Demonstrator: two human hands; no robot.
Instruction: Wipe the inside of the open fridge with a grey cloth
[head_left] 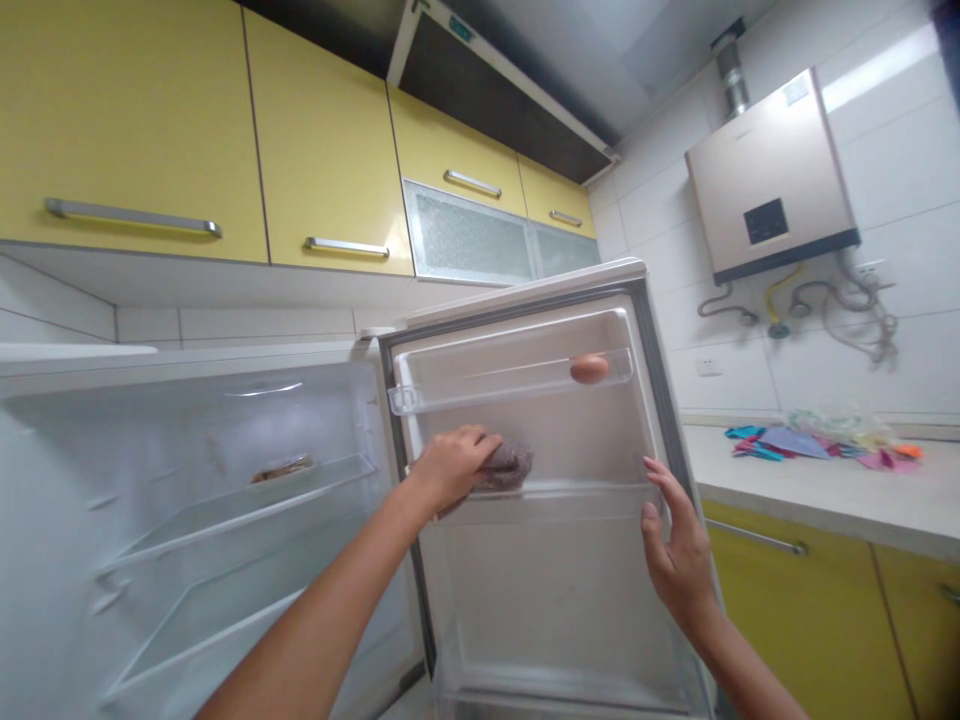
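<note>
While the right hand (681, 550) is splayed, the left hand (452, 470) clamps brownish cloth (510, 468) jutting past its fingertips.

A: How is the cloth (512, 467) found?
B: A matt, rough textile surface is noted.
A: The fridge door liner (547, 590)?
B: Smooth plastic is seen; the upper door shelf (487, 386) is formed in clear, glossy plastic.
A: The cupboards (322, 150)?
B: Glossy, smooth fronts are recorded, fitted with metal handles (135, 217) and a rough-textured glass panel (472, 235).
A: The water heater (765, 170)?
B: A smooth metallic sheen is observed.
</note>
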